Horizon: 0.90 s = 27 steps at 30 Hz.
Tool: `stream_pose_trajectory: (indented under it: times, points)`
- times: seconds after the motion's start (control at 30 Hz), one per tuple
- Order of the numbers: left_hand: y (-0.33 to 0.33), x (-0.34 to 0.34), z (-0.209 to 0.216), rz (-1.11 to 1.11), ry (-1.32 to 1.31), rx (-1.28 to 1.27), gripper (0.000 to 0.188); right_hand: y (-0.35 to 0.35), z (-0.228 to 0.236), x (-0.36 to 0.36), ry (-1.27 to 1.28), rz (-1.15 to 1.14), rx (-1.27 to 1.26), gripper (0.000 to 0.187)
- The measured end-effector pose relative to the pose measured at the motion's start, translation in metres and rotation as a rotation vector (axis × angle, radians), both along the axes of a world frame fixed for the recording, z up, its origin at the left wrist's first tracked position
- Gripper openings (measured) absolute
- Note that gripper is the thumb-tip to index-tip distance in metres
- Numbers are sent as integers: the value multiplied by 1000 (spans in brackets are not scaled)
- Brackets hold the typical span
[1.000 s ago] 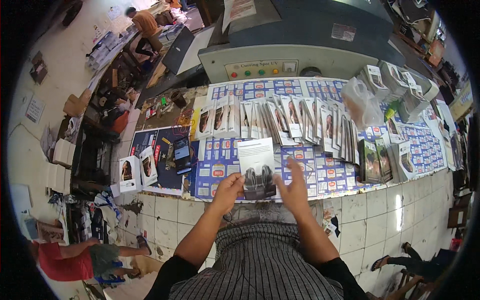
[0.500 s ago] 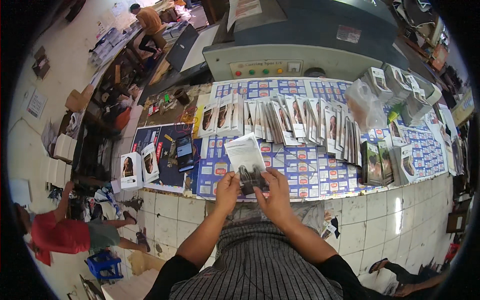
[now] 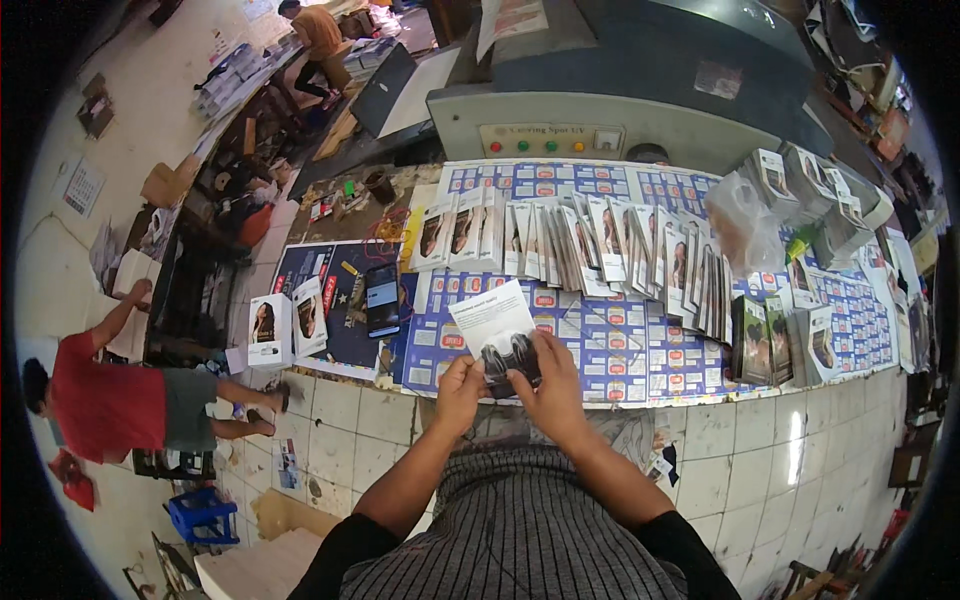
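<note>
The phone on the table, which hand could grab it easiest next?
Probably the left hand: it's nearer the phone. The right hand is farther off. Both grip the white-and-black packet, so the right would need to hold it alone.

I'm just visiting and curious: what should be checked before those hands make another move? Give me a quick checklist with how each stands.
1. Left hand gripping the held pack: ok, at its lower left.
2. Right hand gripping too: ok, thumb across its dark lower part.
3. Far side of the held pack undamaged: cannot tell, it faces away.
4. Row of packs evenly lined up: not ok, many lean and overlap.
5. Phone out of the hands' way: ok, it lies apart to their left.
</note>
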<state>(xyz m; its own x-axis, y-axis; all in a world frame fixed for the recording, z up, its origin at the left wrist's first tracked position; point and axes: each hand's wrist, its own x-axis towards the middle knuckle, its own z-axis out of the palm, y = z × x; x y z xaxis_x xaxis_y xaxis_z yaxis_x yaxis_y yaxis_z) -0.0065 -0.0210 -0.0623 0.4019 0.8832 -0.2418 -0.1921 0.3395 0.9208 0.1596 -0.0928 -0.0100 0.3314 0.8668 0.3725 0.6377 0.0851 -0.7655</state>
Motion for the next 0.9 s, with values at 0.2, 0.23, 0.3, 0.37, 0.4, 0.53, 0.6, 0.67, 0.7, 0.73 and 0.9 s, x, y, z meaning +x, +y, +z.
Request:
stream_pose_trajectory:
  times: [0.2,0.23,0.3,0.37,0.4,0.53,0.6,0.67,0.7,0.73,0.9]
  points:
    - [0,-10,-4,-68,154,106,21,0,11,4,309,-31,-47,45]
    - [-2,-10,4,-124,181,127,23,1,14,9,433,-32,-104,42]
    - [-4,-4,20,-148,174,124,22,2,9,15,556,-32,-164,39]
    - [-3,-1,25,-172,168,122,22,5,0,18,213,-57,-24,31]
    - [-2,-1,25,-202,148,67,23,3,-4,19,212,-56,-25,31]
    - [-4,3,23,-198,68,-47,28,10,0,20,-132,-81,153,17]
    - [-8,6,18,-175,53,-69,28,12,2,20,-225,-130,343,15]
    - [-11,8,16,-151,37,-94,29,7,8,20,-229,-195,275,16]
    - [-12,8,15,-155,21,-95,29,6,8,21,-230,-194,276,16]
    - [-13,9,15,-161,4,-95,29,5,7,23,-258,-135,272,17]
    - [-12,6,12,-181,-13,-120,30,6,7,25,-381,-76,237,16]
